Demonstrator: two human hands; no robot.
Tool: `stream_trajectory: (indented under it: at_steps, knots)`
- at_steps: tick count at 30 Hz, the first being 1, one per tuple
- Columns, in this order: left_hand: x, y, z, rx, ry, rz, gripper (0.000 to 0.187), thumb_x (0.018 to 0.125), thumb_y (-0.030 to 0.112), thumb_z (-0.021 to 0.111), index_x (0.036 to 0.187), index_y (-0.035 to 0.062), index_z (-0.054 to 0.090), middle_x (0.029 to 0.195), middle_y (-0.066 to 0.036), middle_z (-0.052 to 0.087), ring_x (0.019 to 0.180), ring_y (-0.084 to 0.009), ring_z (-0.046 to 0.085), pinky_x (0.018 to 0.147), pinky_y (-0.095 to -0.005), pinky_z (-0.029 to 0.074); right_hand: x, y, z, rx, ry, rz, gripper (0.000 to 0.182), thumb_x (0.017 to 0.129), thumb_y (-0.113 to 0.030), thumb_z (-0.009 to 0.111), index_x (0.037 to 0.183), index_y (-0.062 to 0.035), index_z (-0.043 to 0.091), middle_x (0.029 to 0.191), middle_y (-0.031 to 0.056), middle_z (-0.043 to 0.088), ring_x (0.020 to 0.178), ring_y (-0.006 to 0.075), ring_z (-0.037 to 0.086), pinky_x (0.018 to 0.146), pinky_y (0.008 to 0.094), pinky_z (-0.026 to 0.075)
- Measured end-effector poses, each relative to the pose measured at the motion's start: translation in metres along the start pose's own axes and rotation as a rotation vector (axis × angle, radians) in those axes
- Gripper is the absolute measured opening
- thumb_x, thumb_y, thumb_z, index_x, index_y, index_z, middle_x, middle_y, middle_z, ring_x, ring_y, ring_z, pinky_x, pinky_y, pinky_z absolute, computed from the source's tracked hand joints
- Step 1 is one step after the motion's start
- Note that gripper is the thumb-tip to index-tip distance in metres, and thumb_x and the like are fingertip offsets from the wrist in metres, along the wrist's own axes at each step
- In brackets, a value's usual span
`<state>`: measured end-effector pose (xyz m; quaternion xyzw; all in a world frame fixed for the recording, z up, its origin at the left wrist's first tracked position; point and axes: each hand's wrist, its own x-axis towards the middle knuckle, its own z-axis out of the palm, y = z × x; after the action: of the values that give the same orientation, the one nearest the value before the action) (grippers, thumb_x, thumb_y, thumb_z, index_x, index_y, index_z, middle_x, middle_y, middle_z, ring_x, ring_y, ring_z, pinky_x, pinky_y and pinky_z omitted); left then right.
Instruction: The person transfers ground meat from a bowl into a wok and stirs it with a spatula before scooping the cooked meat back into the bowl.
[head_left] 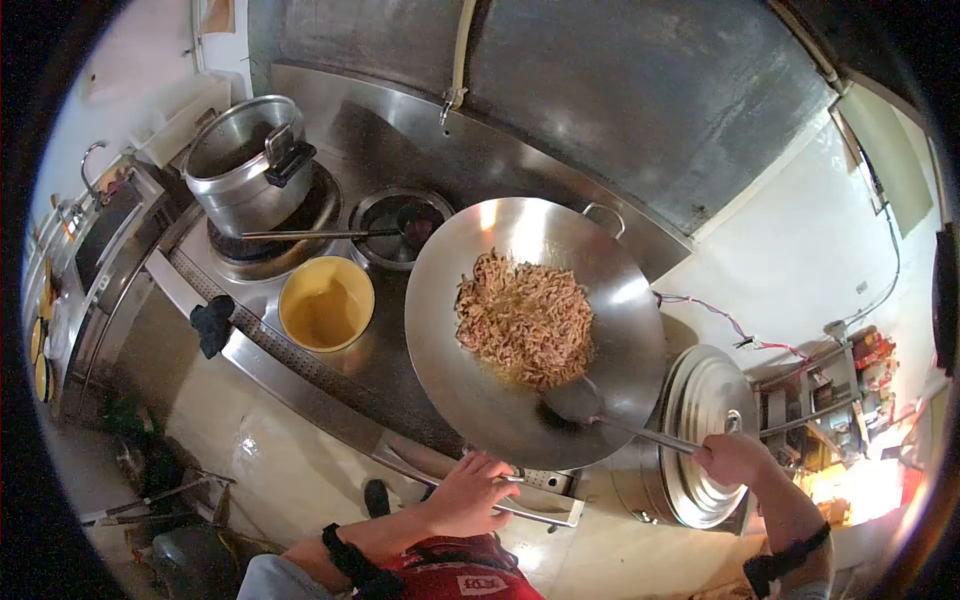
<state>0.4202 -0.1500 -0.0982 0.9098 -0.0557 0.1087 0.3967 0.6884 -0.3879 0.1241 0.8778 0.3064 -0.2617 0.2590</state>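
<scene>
A large steel wok (450, 300) sits on the stove, tilted toward me, with a heap of browned shredded meat (525, 320) in it. My right hand (735, 460) is closed around the handle end of a long wok ladle (645, 433). The ladle's round head rests inside the wok at the lower edge of the meat. My left hand (470, 497) is at the wok's near rim, above the stove's front edge, its fingers curled around a small metal part that is mostly hidden.
A yellow bowl (347, 320) stands left of the wok. Behind it are a tall pot (215, 190) and a second ladle (320, 235) lying across a round black opening. A lidded steel pot (690, 490) stands at right. A black cloth (211, 325) hangs on the front rail.
</scene>
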Motion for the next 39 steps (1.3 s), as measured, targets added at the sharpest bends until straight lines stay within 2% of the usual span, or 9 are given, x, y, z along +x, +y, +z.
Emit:
stream_trajectory:
  at_steps: [2,8,10,18,24,26,31,35,39]
  knots:
    - [0.000,0.000,-0.002,-0.010,0.003,-0.005,0.032,0.076,0.031,0.072,0.103,0.0142,0.067,0.115,-0.009,0.054,0.111,-0.0313,0.048,0.098,-0.0475,0.036,-0.002,-0.015,-0.007,-0.104,-0.068,0.114,0.042,0.093,-0.040,0.047,0.096,-0.0018,0.064,0.090,0.0258,0.066,0.089,0.0443,0.064,0.082,0.0531,0.049]
    - [-0.001,0.002,-0.006,-0.085,0.005,-0.018,0.031,0.078,0.027,0.068,0.102,0.0076,0.065,0.116,-0.012,0.053,0.117,-0.0326,0.046,0.106,-0.0458,0.032,0.130,-0.039,0.051,0.042,0.334,-0.052,0.037,0.094,-0.037,0.048,0.096,-0.0035,0.063,0.090,0.0253,0.066,0.086,0.0453,0.064,0.079,0.0553,0.049]
    - [-0.001,0.002,-0.007,-0.065,-0.043,-0.027,0.030,0.077,0.026,0.068,0.101,0.0071,0.065,0.116,-0.012,0.053,0.118,-0.0318,0.046,0.107,-0.0459,0.031,0.150,-0.081,0.036,0.191,0.377,0.115,0.036,0.095,-0.039,0.048,0.101,-0.0053,0.061,0.090,0.0248,0.066,0.087,0.0450,0.063,0.076,0.0557,0.049]
    - [-0.004,-0.001,-0.005,-0.089,-0.020,-0.008,0.027,0.076,0.024,0.069,0.098,0.0080,0.065,0.116,-0.011,0.053,0.118,-0.0300,0.046,0.109,-0.0461,0.029,0.077,-0.072,-0.013,-0.156,0.447,0.067,0.035,0.095,-0.040,0.046,0.099,-0.0093,0.064,0.083,0.0183,0.068,0.081,0.0383,0.067,0.075,0.0542,0.051]
    - [-0.006,-0.005,-0.002,-0.089,0.018,0.031,0.026,0.075,0.024,0.069,0.096,0.0089,0.065,0.114,-0.010,0.053,0.114,-0.0310,0.046,0.104,-0.0464,0.032,0.001,-0.012,0.001,-0.088,0.172,0.005,0.036,0.090,-0.041,0.055,0.090,-0.0071,0.065,0.085,0.0197,0.067,0.085,0.0389,0.066,0.076,0.0484,0.052]
    - [-0.006,-0.007,0.000,-0.086,0.046,0.044,0.026,0.074,0.024,0.069,0.096,0.0089,0.065,0.112,-0.010,0.053,0.114,-0.0313,0.046,0.104,-0.0463,0.032,-0.004,-0.006,0.011,-0.060,-0.121,-0.033,0.039,0.091,-0.043,0.053,0.092,-0.0059,0.066,0.088,0.0203,0.066,0.086,0.0396,0.065,0.076,0.0470,0.051]
    - [-0.006,-0.007,-0.003,-0.086,0.003,0.028,0.034,0.076,0.030,0.071,0.102,0.0092,0.065,0.121,-0.013,0.053,0.114,-0.0341,0.046,0.102,-0.0492,0.034,0.044,-0.079,0.055,0.260,-0.101,-0.131,0.046,0.096,-0.043,0.044,0.099,-0.0022,0.065,0.096,0.0256,0.065,0.093,0.0448,0.062,0.084,0.0529,0.049]
    - [-0.005,-0.007,0.005,-0.080,0.020,0.023,0.036,0.076,0.031,0.070,0.102,0.0080,0.065,0.120,-0.013,0.053,0.114,-0.0343,0.046,0.102,-0.0493,0.034,0.128,-0.144,0.073,0.473,0.226,-0.067,0.040,0.095,-0.039,0.050,0.097,-0.0006,0.062,0.087,0.0248,0.064,0.082,0.0391,0.064,0.068,0.0465,0.050]
    - [-0.003,-0.005,0.005,-0.051,0.009,0.024,0.035,0.076,0.032,0.069,0.103,0.0100,0.065,0.120,-0.013,0.053,0.114,-0.0342,0.047,0.101,-0.0492,0.034,0.196,-0.118,0.107,0.557,0.274,-0.002,0.039,0.096,-0.039,0.050,0.099,-0.0020,0.062,0.076,0.0198,0.063,0.064,0.0291,0.064,0.054,0.0429,0.048]
